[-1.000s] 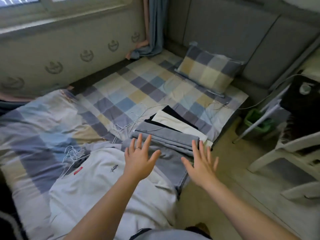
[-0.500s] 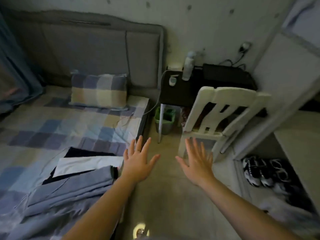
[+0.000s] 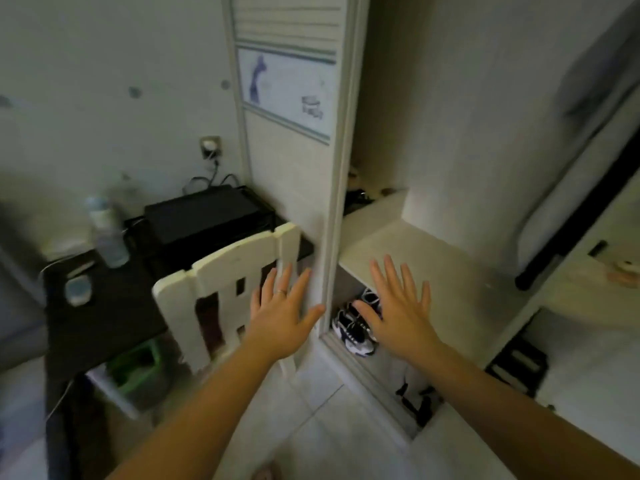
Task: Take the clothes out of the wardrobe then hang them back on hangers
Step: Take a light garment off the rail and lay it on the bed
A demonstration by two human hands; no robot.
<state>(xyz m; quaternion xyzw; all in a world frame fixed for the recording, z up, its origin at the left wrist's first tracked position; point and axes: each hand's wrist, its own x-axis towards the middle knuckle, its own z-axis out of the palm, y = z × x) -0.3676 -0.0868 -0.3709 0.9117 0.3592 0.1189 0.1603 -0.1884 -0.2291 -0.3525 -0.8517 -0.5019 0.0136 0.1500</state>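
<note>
A pale wardrobe (image 3: 433, 258) stands open beside a white chair (image 3: 221, 271); a blurred grey shape (image 3: 595, 74) at its upper right may be clothes. The left hand (image 3: 282, 320) and right hand (image 3: 398, 317) hover spread, holding nothing. A hasty reach could knock the left hand against the chair.

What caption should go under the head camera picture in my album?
Left hand and right hand, both empty, spread open before the open wardrobe, sneakers at its bottom, white chair alongside.

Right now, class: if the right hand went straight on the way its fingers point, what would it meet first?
Probably the white shelf inside the open wardrobe: the right hand, open, points at its front edge, above the sneakers. Depth is unclear, so it might pass just over.
</note>
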